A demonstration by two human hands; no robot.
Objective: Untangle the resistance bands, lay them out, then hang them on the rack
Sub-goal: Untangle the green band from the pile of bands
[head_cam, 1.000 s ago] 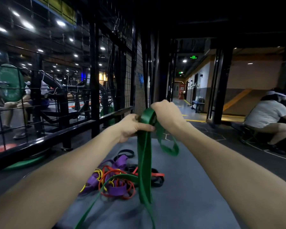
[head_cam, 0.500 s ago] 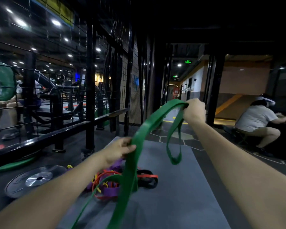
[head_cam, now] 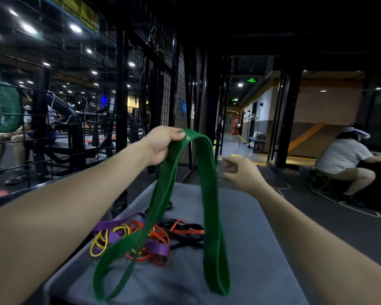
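Note:
My left hand [head_cam: 163, 144] grips a wide green resistance band [head_cam: 209, 216] at its fold, held up at chest height. The band drapes down in two long loops that reach the grey mat [head_cam: 262, 249]. My right hand [head_cam: 238, 170] hovers just right of the band with loosely curled fingers, holding nothing. Under the green band lies a tangled pile: a purple band [head_cam: 117, 225], a yellow band [head_cam: 101, 241], a red-orange band [head_cam: 158, 238] and a black band [head_cam: 189, 230] with red edging.
A black wire-mesh rack [head_cam: 176, 89] and steel posts stand ahead on the left. A person [head_cam: 343, 159] crouches at the right. Another person sits behind the fence at far left, near a green weight plate [head_cam: 2, 106]. A corridor runs ahead.
My right hand let go of the green band and dropped lower. My left hand rose and now carries the band alone at its fold, so both loops hang down.

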